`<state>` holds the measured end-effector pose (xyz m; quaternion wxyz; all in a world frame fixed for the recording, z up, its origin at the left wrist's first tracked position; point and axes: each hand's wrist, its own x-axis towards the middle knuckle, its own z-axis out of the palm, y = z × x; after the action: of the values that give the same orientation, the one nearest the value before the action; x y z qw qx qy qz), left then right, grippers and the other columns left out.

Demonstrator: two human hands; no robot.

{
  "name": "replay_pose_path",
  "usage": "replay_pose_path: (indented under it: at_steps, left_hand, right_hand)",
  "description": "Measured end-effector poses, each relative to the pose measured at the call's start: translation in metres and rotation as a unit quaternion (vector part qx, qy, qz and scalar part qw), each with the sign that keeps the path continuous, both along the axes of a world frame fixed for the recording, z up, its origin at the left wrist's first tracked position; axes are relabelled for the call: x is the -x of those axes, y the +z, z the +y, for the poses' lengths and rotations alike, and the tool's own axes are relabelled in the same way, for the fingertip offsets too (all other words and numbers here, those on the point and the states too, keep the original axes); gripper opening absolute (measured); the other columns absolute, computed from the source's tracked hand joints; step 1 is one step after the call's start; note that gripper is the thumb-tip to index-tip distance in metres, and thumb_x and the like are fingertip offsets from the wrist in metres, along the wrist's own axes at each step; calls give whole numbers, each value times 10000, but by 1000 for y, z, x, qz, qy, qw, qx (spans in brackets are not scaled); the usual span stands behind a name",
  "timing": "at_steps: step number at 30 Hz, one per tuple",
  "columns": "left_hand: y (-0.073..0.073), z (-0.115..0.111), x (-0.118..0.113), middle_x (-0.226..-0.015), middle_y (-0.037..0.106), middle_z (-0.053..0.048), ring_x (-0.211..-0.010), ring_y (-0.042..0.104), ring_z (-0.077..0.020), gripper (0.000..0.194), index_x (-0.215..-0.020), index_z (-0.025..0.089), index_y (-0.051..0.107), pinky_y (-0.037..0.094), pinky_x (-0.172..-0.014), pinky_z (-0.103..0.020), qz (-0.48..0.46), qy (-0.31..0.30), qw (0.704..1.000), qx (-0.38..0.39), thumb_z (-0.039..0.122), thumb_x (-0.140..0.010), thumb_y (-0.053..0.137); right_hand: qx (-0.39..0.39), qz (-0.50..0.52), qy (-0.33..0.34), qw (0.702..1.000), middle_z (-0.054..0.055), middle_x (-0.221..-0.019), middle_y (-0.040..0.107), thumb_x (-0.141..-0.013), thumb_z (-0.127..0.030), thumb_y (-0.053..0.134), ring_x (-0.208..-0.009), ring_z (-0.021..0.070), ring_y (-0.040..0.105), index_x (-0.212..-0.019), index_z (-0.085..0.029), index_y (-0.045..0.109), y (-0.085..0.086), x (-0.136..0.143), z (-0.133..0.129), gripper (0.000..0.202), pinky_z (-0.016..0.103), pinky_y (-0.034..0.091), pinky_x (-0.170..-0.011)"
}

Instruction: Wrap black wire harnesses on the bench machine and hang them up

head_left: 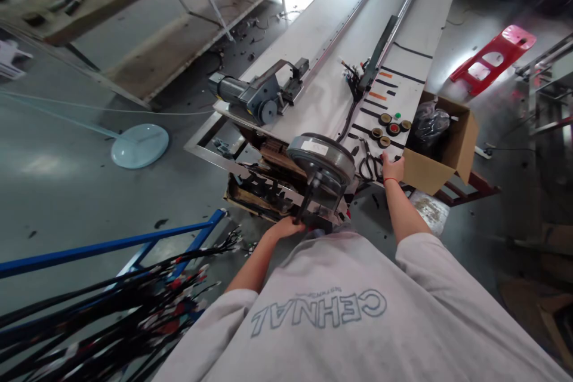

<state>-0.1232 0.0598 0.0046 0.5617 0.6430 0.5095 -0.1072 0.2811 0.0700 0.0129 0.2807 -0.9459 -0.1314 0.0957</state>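
Observation:
My left hand (pixel 287 227) is low at the near end of the long white table (pixel 331 89), beside the dark stem under a round grey device (pixel 322 158); its fingers are partly hidden. At the table's near right corner is my right hand (pixel 393 167), a red string round the wrist, just right of black-handled scissors (pixel 369 166). What its fingertips hold, if anything, is too small to tell. Several tape rolls (pixel 393 129) lie beyond it. A black cable bundle (pixel 356 80) runs along the table from the round device.
A grey motor unit (pixel 250 95) sits on the table's left edge. An open cardboard box (pixel 463 140) with a dark bag stands at right, a red stool (pixel 496 59) behind it. Blue rails (pixel 111 245) and cables are at lower left; a wooden bench (pixel 107 0) is at upper left.

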Motion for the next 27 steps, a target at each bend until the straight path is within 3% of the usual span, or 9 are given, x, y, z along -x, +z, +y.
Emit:
replay_pose_path:
  at_steps: [3,5,9,13,19,24,27]
  left_hand:
    - [-17,-20,19,-570,598,-8,-650,592,-199,202,-599,173,610,433,-621,-267,64,-14,998,8,370,-612,651]
    - [-18,-41,33,-559,581,-20,-631,581,-196,282,-579,169,586,432,-620,-274,58,8,998,-31,435,-671,602]
    - [3,-89,62,-686,639,-48,-677,586,-202,463,-752,149,649,457,-636,-283,-57,117,986,-102,579,-760,478]
    - [27,-119,78,-727,640,-44,-651,569,-182,558,-890,155,645,462,-617,-275,-100,227,964,-97,661,-801,428]
    - [33,-118,64,-700,630,-48,-610,534,-186,540,-750,208,602,438,-569,-295,-99,263,959,-45,724,-754,441]
    - [38,-116,53,-623,588,-26,-600,530,-194,524,-703,228,590,449,-588,-311,-95,277,954,-65,729,-735,442]
    - [41,-112,46,-697,621,-43,-667,574,-199,572,-738,202,592,477,-635,-307,-117,305,942,-76,757,-714,455]
  right_hand:
    - [-1,-1,2,1000,204,-1273,559,-759,-645,593,-1155,334,547,-1305,-137,464,1,1,0,757,464,415,-966]
    - [-1,0,0,1000,206,-1280,555,-760,-645,592,-1154,333,550,-1316,-132,455,2,2,0,768,464,415,-968]
    - [-1,9,-3,1000,203,-1281,558,-763,-650,589,-1160,338,548,-1326,-132,446,3,2,0,778,471,412,-971]
    - [0,14,1,1000,203,-1286,557,-767,-658,578,-1167,345,545,-1325,-137,451,3,1,-1,774,470,408,-973]
    - [-5,10,11,1000,213,-1291,547,-811,-635,539,-1184,342,535,-1330,-126,447,3,1,-2,732,474,404,-979]
    - [-1,12,17,1000,219,-1245,572,-815,-598,565,-1153,333,553,-1303,-105,465,4,1,-1,701,447,417,-963]
    - [-5,9,15,1000,221,-1259,563,-814,-602,563,-1154,331,550,-1316,-110,453,2,1,-1,712,449,420,-959]
